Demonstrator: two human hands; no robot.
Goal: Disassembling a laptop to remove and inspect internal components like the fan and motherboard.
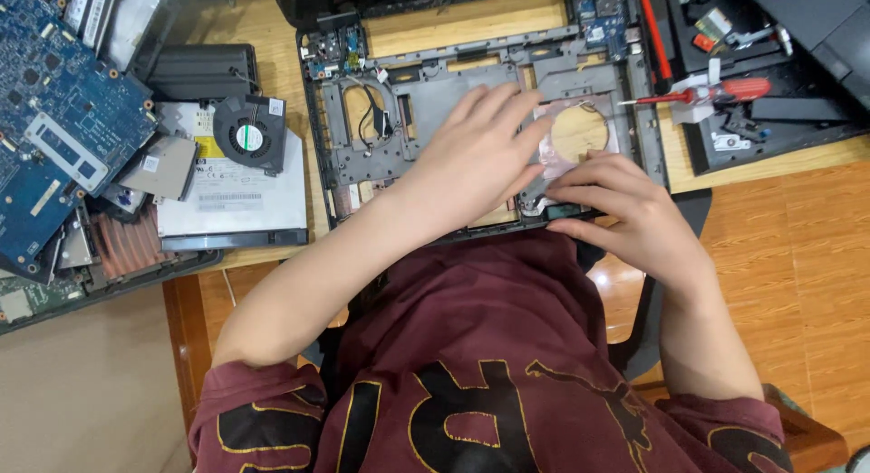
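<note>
Pressing flat left hand (480, 156) on grey plastic laptop chassis (435, 92), right hand (625, 210) fingers — front edge

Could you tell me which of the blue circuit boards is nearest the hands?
The small blue board at the laptop frame's top right corner; the large one lies far left.

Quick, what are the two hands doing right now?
Left hand: open, fingers spread flat on the grey laptop frame.
Right hand: fingers curled on the frame's near edge; what it grips cannot be told.
</note>
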